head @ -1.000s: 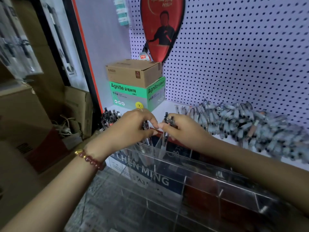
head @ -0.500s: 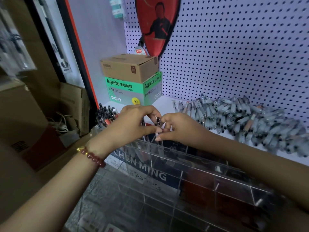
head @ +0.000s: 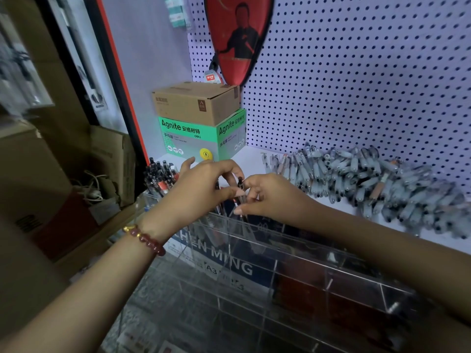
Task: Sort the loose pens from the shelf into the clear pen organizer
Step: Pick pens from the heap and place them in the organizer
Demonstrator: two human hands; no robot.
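Mid-placement: standing a pen [head: 240, 183] upright into a compartment near the left end of the clear pen organizer [head: 305, 253], just right of the end slot already packed with dark-capped pens [head: 160, 174]. Over the organizer's back rim, the left hand [head: 201, 189] with fingers [head: 229, 192] curled, thumb and forefinger pinched on the pen's upper shaft, perhaps with more pens tucked underneath; cannot tell how many. Just beside it and touching at the fingertips, the right hand [head: 270, 197], likewise curled and pinching the same pen lower down. Pen tip seemingly inside the clear wall, though too lost in reflections to confirm. Behind the organizer and toward its right end, on the shelf [head: 252, 159], a large heap of loose pens [head: 369, 179] waiting. Early in the job, judging by the many unfilled compartments. Next, probably: loosen both pinches, let the pen drop straight without knocking its standing neighbours, then reach behind the organizer's right half for another from the heap.
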